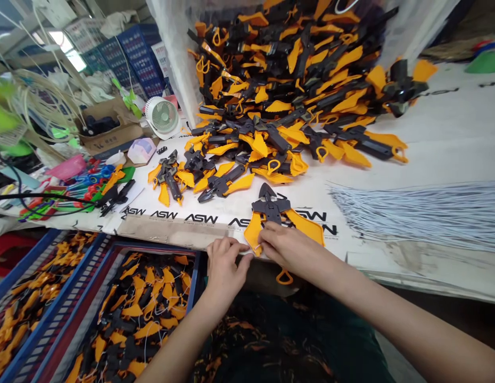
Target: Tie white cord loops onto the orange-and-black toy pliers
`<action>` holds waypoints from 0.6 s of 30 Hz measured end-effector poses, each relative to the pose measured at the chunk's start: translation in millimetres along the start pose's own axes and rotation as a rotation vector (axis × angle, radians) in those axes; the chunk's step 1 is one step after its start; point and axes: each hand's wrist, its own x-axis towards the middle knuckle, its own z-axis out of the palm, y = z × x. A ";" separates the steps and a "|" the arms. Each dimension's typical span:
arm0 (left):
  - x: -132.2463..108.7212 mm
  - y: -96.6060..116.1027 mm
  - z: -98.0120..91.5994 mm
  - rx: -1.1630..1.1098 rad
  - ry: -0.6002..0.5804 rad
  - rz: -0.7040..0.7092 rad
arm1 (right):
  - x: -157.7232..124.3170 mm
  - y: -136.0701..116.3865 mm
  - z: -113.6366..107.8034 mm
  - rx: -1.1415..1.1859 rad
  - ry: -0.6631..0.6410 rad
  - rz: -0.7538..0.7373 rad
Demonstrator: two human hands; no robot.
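A black and orange plastic toy (pixel 271 208) with a pointed black head and two orange wings lies at the table's front edge. Its orange loop (pixel 285 277) hangs out past that edge. My right hand (pixel 289 246) is closed on the toy's lower body, fingers bent by the left wing. Beside that wing's tip is my left hand (pixel 227 266), with thumb and forefinger pinched together. A bit of white, cord-like material shows between the two hands; what the left fingertips grip is too small to make out.
A big heap of similar toys (pixel 271 133) spills from a white plastic-lined container. To the right lies a bundle of white cords (pixel 423 213). Blue crates of toys (pixel 194 282) stand below at left. A small fan (pixel 163 117) and colourful tools (pixel 77 189) sit at back left.
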 end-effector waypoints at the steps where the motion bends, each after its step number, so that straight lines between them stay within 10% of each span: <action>1: -0.3 -0.6 0.5 0.001 0.002 0.003 | 0.1 1.4 0.4 0.008 0.002 -0.006; 18: 0.3 -2.1 2.9 0.010 -0.001 0.005 | -0.4 -0.1 -0.7 -0.021 -0.040 -0.062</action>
